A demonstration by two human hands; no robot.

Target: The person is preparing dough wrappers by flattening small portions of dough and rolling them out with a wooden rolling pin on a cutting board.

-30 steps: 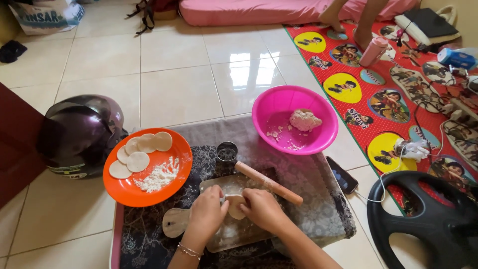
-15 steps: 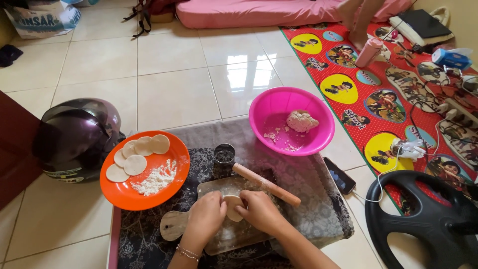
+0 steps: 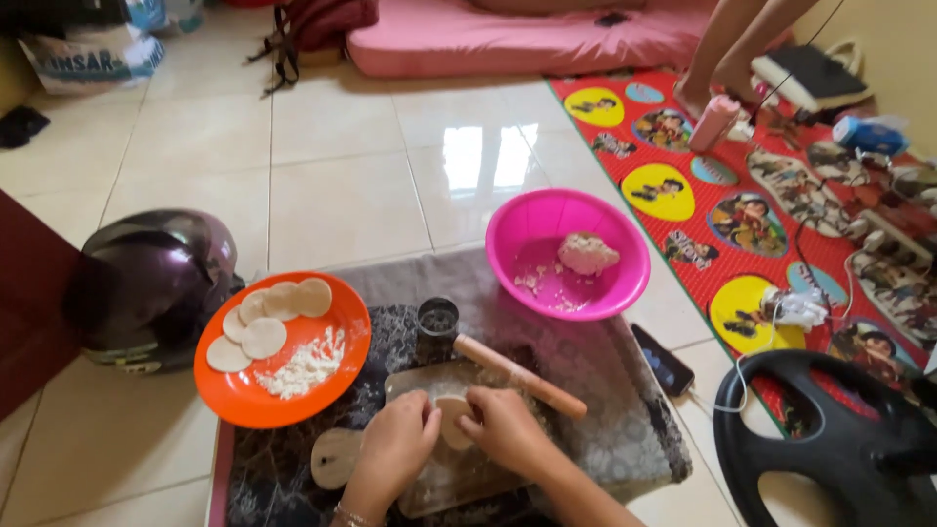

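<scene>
I see a patterned cloth (image 3: 605,429) under a wooden board (image 3: 459,478). On the board, a rolling pin (image 3: 517,375) lies just beyond my hands. My left hand (image 3: 395,451) and right hand (image 3: 503,427) pinch a small dough piece (image 3: 452,420) between their fingertips, both grasping it.

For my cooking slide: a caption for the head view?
Both hands press a dough piece on a wooden board beside a rolling pin.
</scene>
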